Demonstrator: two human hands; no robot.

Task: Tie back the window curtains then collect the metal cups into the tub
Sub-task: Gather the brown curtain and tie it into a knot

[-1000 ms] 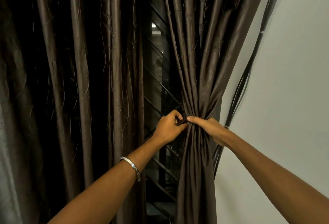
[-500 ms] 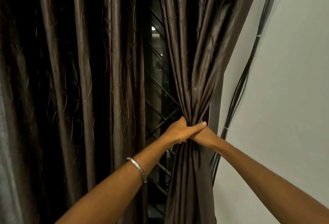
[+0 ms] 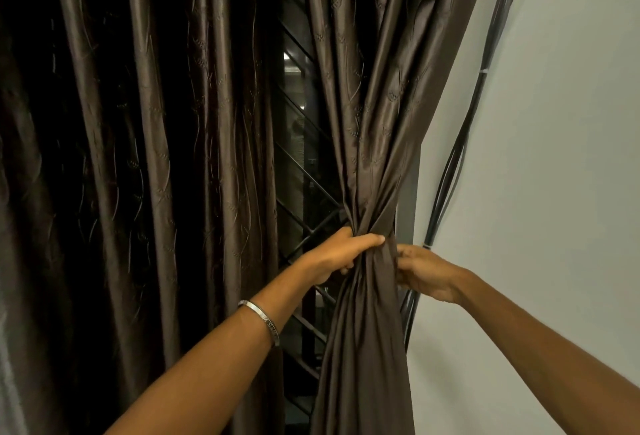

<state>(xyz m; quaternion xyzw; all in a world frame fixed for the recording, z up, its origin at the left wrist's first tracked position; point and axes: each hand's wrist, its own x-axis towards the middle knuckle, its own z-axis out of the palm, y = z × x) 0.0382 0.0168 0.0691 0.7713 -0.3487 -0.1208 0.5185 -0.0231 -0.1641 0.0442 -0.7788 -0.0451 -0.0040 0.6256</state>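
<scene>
While the right-hand curtain [image 3: 367,157] is gathered into a tight bunch beside the white wall [image 3: 554,157], the left hand [image 3: 337,254] has its fingers clamped round the gather and the right hand [image 3: 420,272] pinches fabric at its right edge. No finished tie shows yet, and the left curtain [image 3: 138,157] hangs loose. No metal cups or tub are in view, so I judge the task barely begun.

At frame centre, the left hand [image 3: 337,254] gripped the gathered right curtain [image 3: 367,164]; the right hand [image 3: 424,273] pinched its edge.
</scene>
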